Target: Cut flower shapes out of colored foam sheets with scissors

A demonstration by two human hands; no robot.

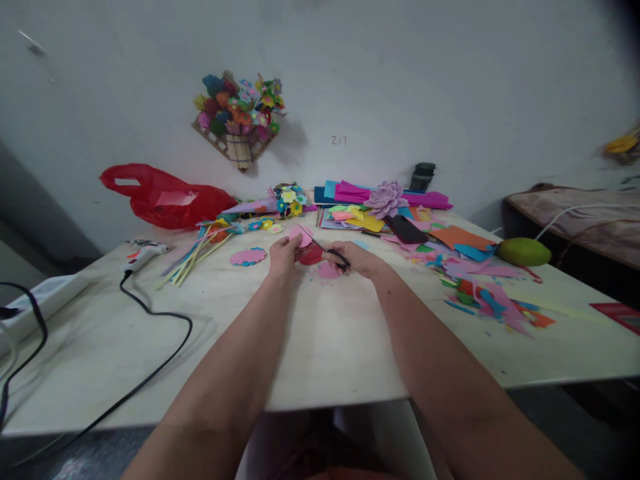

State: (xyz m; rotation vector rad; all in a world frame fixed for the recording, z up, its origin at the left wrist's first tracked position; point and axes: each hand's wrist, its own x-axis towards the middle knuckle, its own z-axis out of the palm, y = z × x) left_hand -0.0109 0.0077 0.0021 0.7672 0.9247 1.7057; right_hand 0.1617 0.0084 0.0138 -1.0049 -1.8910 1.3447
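**Pink paper cut with scissors at a cluttered craft table**

Two bare forearms are seen nearest the lens, stretched out over a pale, smooth table. The left hand is closed in a pinch on a pink paper piece, thumb and fingers pressed to its rounded edge, and it is held just above the tabletop. The right hand is clenched through the dark handles of the scissors, whose thin blades are laid against the pink piece. A red disc and a pink cutout lie flat directly beneath the hands.

A red plastic bag, crumpled and glossy, is slumped against the wall; its contents cannot be told. A small slatted wooden basket is hung on the wall and is filled with paper flowers. A scalloped pink and blue flower cutout lies to the left, beside a glue gun with a black cord. Coloured paper scraps are strewn to the right, near a green mango.
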